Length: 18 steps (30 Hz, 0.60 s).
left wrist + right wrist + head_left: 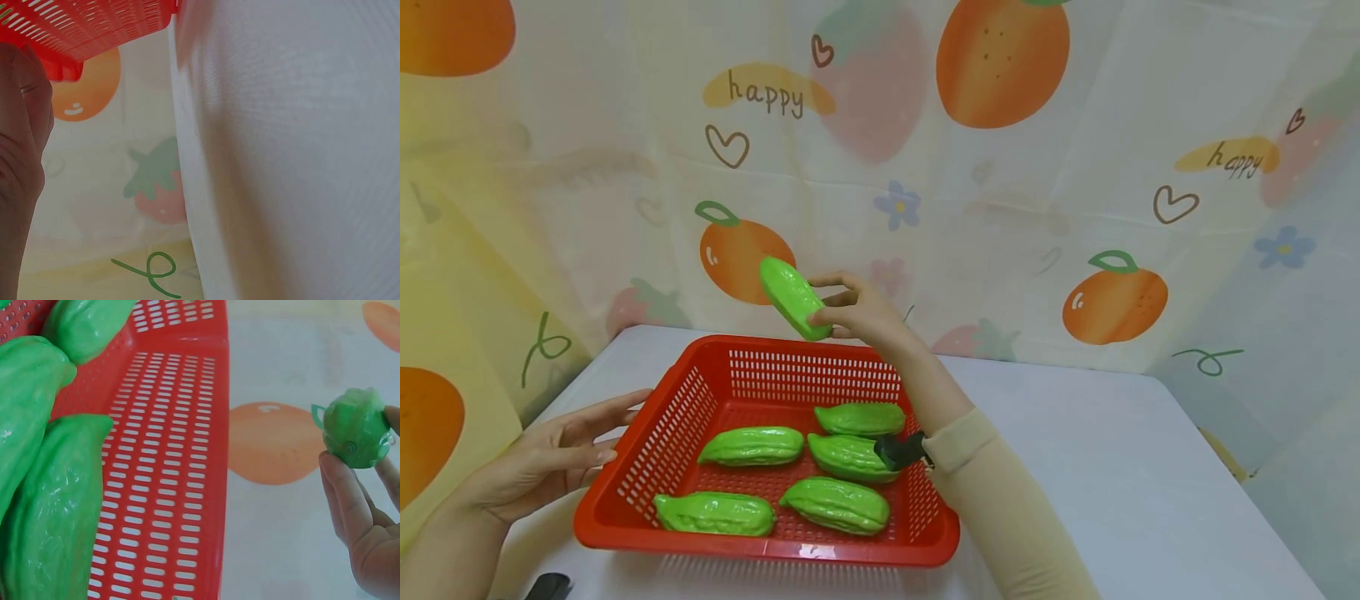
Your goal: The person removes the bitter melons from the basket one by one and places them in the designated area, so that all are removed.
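My right hand [857,308] pinches a bright green, ridged bitter melon [792,296] between thumb and fingers, above the far rim of a red plastic basket [760,546]. End-on in the right wrist view, the held bitter melon [356,428] is apart from the basket wall. Several similar bitter melons [752,446] lie inside the basket. At its left side, my left hand [550,454] touches the outside of the rim with thumb and fairly straight fingers; some fingertips are hidden by the rim. The left wrist view shows only part of this hand [22,125].
The basket stands on a white table [1075,467], which extends to the right. A pale curtain [1000,192] printed with fruit hangs behind and at the sides. A dark object [548,587] is partly visible at the lower left.
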{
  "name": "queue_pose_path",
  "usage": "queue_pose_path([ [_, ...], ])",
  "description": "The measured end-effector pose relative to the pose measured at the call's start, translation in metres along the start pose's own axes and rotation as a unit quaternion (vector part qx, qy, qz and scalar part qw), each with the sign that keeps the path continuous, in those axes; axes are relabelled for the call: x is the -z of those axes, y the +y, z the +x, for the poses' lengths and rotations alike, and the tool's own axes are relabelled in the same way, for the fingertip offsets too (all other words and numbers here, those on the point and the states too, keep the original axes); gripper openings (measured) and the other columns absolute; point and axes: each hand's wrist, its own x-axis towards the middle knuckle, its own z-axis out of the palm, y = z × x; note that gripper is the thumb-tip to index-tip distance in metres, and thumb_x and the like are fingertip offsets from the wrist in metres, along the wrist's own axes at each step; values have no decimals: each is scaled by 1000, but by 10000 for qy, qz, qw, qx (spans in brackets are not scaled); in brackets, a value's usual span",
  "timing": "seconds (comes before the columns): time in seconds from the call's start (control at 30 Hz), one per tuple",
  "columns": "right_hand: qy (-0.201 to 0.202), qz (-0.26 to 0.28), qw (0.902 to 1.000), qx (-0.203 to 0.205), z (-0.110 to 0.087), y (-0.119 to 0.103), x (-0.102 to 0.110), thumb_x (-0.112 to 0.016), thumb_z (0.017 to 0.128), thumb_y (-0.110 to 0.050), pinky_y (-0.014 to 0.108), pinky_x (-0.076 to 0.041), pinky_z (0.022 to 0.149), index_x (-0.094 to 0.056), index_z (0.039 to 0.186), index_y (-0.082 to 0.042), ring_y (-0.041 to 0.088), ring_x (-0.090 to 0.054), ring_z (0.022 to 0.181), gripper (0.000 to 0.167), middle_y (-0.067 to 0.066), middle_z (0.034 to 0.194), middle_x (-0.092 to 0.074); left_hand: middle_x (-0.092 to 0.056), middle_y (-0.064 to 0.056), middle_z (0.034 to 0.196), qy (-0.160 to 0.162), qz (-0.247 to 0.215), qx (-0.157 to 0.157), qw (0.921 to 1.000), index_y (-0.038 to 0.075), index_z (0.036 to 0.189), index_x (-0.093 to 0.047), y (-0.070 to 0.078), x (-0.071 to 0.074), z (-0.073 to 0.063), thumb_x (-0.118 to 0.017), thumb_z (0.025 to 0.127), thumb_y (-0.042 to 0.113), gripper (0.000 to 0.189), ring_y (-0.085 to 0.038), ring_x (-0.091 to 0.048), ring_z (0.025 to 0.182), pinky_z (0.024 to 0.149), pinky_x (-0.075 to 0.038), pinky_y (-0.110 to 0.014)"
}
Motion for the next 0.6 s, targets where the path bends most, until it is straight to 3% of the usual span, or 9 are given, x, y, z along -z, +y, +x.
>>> queue_pose_path([
  [0.07,62,-7,10000,11,-1,-1,2,-74,84,-15,32,-61,85,-59,130,-26,23,-67,105,50,14,124,-62,-51,2,149,-32,-13,-11,10000,23,157,-23,0,0,0,-23,98,-11,68,-25,-65,123,99,-55,-43],
  [0.37,299,208,9992,165,-7,-3,14,-75,84,-13,38,-60,91,-59,131,-26,24,-68,106,51,15,123,-64,-51,3,149,-36,-79,-13,10000,23,157,-24,1,0,0,-23,98,-11,68,-26,-65,123,99,-54,-43],
  [0.6,502,173,9982,279,-14,-4,26,-75,84,-17,30,-60,81,-59,132,-28,24,-68,106,51,13,125,-64,-51,3,149,-34,-38,-9,10000,23,157,-23,-1,1,0,-24,99,-11,68,-25,-66,122,99,-54,-43],
])
